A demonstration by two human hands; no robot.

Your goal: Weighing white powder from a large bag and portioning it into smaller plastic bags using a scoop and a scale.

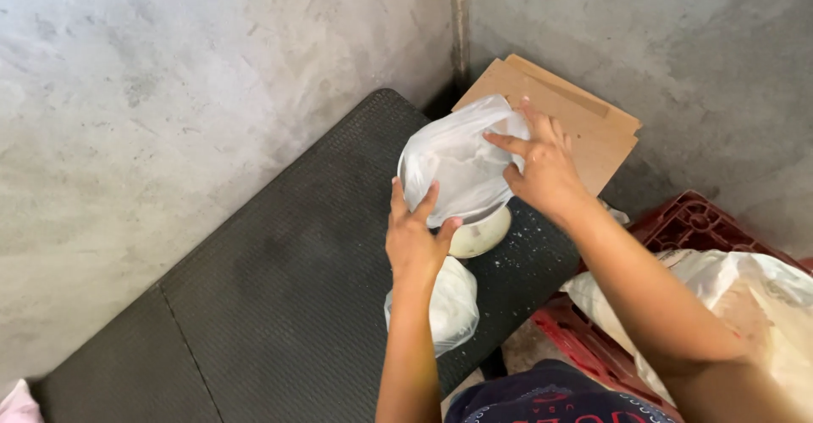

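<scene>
nearest the camera: a dark garment [550, 398] with red print at the bottom edge, belonging to the person.

right side, low: a red plastic crate [694, 224] holding a large pale sack [745, 296]; the right forearm crosses in front of it.

low centre: a small filled clear bag [449, 304], knotted, lying on the black rubber mat [279, 287] just beside the left forearm.

middle: left hand [413, 241], fingers spread, thumb and forefinger pinching the lower rim of a translucent white plastic bag [457, 165]. the bag is held up over the mat, open side turned toward the person, directly above a round cream-coloured bowl [483, 235] that stands on the mat; only the bowl's lower edge shows beneath the bag. whether bag and bowl touch cannot be told. white specks are scattered on the mat to the right of the bowl.

right hand [546, 169], fingers spread, gripping the bag's upper right rim, forefinger laid across the plastic.

behind the hands: flat brown cardboard [593, 127], leaning in the corner, partly hidden by the bag and right hand.

farthest: grey concrete wall [169, 93] on both sides, meeting at a vertical corner seam.
</scene>
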